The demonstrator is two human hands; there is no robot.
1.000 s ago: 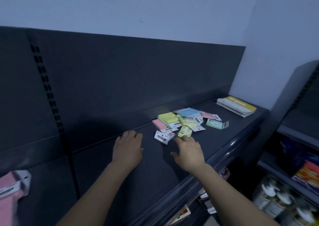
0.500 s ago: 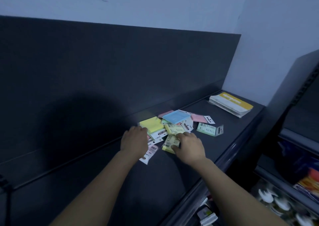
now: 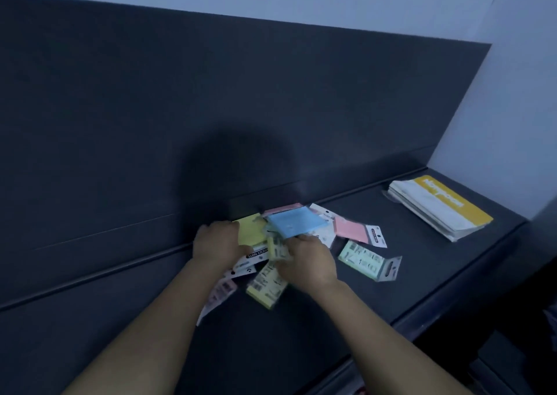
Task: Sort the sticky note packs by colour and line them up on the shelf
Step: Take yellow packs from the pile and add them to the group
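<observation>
Loosely heaped, the sticky note packs (image 3: 289,227) lie unsorted on the dark shelf (image 3: 301,334), close to its back panel (image 3: 211,108). A blue pack (image 3: 301,223) sits on top of the heap, overlapping a yellow pack (image 3: 251,232) on its left and a pink pack (image 3: 351,229) on its right. A green pack (image 3: 361,257) lies just beside the pink one, nearer the shelf's front edge. A second yellow pack (image 3: 266,287) and a pale pink pack (image 3: 221,292) stick out of the heap toward the person. The left grip (image 3: 217,242), a bare hand, has its fingers curled over the yellow pack's left edge and holds it. The right grip (image 3: 307,262) is dug into the heap just below the blue pack. Its fingers are buried and blurred, so I cannot tell whether it holds anything. Well apart, at the right end of the shelf, rests a stack of booklets (image 3: 440,207) with a yellow band.
</observation>
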